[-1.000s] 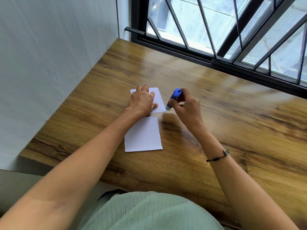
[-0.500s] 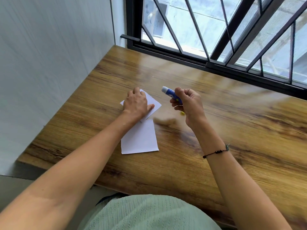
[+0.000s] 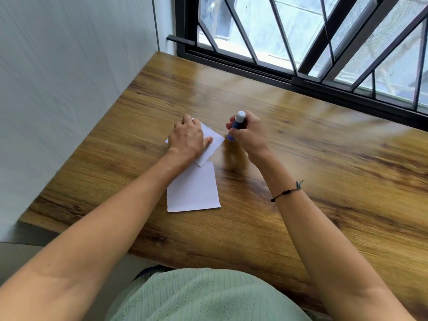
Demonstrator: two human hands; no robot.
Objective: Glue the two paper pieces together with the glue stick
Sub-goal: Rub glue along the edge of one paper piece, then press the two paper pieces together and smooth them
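While the left hand (image 3: 187,140) presses flat on the far paper (image 3: 212,144), the right hand (image 3: 249,135) grips the glue stick (image 3: 236,125) — upright.

Wooden table (image 3: 324,181) under the fingers, barred window (image 3: 301,42) beyond them, white wall (image 3: 69,89) to their left.

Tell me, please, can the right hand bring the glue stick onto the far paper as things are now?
Probably yes. The right hand holds the glue stick just beside the far paper; its right part lies bare, while the left hand covers the rest.
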